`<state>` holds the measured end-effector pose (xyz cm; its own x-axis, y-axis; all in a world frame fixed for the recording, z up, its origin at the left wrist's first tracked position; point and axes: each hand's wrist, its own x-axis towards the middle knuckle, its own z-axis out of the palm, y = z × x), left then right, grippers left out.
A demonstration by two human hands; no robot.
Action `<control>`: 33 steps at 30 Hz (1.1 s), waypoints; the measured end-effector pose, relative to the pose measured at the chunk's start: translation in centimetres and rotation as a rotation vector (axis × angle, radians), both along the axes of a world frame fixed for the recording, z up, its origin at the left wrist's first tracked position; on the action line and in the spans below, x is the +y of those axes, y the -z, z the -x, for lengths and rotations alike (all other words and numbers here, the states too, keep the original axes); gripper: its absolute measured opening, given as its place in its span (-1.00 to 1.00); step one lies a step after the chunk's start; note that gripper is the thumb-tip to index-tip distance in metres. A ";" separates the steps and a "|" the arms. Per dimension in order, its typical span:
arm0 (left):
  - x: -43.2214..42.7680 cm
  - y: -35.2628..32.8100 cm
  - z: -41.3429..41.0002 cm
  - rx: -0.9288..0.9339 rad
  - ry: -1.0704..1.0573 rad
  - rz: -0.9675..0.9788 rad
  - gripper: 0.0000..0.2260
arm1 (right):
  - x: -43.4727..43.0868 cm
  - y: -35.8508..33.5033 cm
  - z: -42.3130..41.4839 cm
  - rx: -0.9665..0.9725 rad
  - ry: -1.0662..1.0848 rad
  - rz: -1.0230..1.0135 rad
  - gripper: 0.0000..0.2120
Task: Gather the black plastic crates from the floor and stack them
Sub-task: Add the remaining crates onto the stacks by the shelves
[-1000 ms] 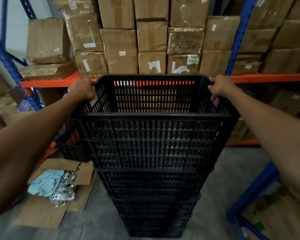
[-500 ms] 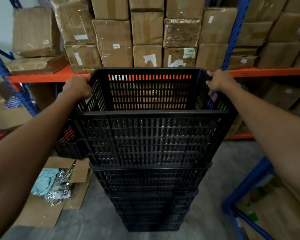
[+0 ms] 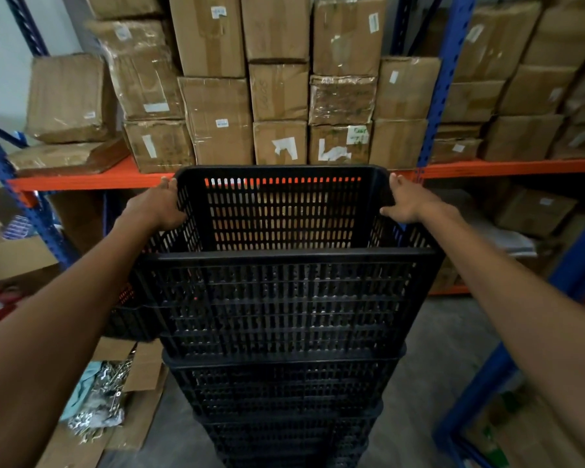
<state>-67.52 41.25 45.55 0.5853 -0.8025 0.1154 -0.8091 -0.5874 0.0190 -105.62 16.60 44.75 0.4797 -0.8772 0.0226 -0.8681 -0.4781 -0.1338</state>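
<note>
A tall stack of black slotted plastic crates (image 3: 284, 393) stands on the concrete floor right in front of me. The top crate (image 3: 284, 298) sits nested on the stack, level. My left hand (image 3: 152, 209) is wrapped over its left rim near the far corner, thumb inside. My right hand (image 3: 404, 202) lies against the right rim near the far corner with its fingers straightened and spread, not clenched. Another black crate (image 3: 129, 315) sits on the floor left of the stack, mostly hidden by my left forearm.
Blue-and-orange racking (image 3: 436, 96) loaded with cardboard boxes (image 3: 220, 119) stands just behind the stack. Flattened cardboard (image 3: 139, 417) with a teal cloth and metal parts lies on the floor at left. A blue rack frame (image 3: 480, 383) is close on the right.
The top crate has dropped lower onto the stack. My right hand has gone from a closed grip to straightened fingers on the rim. The view has tilted upward.
</note>
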 end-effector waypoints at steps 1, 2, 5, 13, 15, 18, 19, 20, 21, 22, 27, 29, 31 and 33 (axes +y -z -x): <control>-0.1 0.0 0.0 -0.023 -0.011 -0.014 -0.25 | 0.0 0.1 0.0 0.025 0.004 0.032 -0.18; -0.1 0.2 -0.1 -0.039 -0.022 -0.027 -0.23 | 0.2 0.1 -0.1 0.050 0.005 0.059 -0.20; 0.0 0.3 0.0 -0.054 -0.034 -0.051 -0.23 | 0.9 -0.1 -0.4 0.102 0.016 0.094 -0.23; 1.0 -2.2 -0.2 0.202 0.011 0.141 -0.50 | 3.9 -3.7 -3.3 0.165 0.114 0.145 -0.49; 1.6 -3.8 -1.2 0.203 0.005 0.191 -0.57 | 5.1 -5.9 -6.5 0.066 0.031 0.134 -0.57; 4.2 -6.7 -3.6 0.125 -0.038 0.223 -0.51 | 7.4 -9.4 -13.8 -0.073 -0.150 0.154 -0.62; 5.1 -7.5 -4.5 0.114 -0.052 0.231 -0.50 | 8.2 -10.2 -16.4 -0.103 -0.207 0.152 -0.64; 6.0 -8.0 -5.5 0.116 -0.072 0.243 -0.51 | 9.1 -10.8 -19.1 -0.121 -0.266 0.145 -0.64; 7.4 -8.4 -6.8 0.110 -0.091 0.250 -0.53 | 10.2 -11.3 -22.2 -0.131 -0.325 0.140 -0.63; 8.5 -8.5 -8.1 0.104 -0.108 0.248 -0.56 | 11.3 -11.6 -25.1 -0.137 -0.371 0.139 -0.60; 14.6 -6.7 -15.8 0.100 -0.172 0.190 -0.68 | 17.9 -11.1 -39.2 -0.071 -0.561 0.092 -0.53; 16.8 -5.2 -19.9 0.093 -0.230 0.169 -0.67 | 20.8 -10.4 -45.1 -0.026 -0.600 0.063 -0.50; 18.9 -3.4 -24.5 0.124 -0.288 0.140 -0.62 | 24.1 -9.8 -51.4 -0.013 -0.624 0.021 -0.45; 20.8 -1.5 -29.5 0.179 -0.296 0.135 -0.61 | 27.2 -9.1 -57.3 -0.024 -0.641 -0.033 -0.44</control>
<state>-38.07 62.06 47.09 0.8106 -0.5797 0.0832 -0.5810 -0.7782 0.2382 -48.33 43.80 53.88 0.9088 -0.4168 0.0176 -0.4078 -0.8966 -0.1725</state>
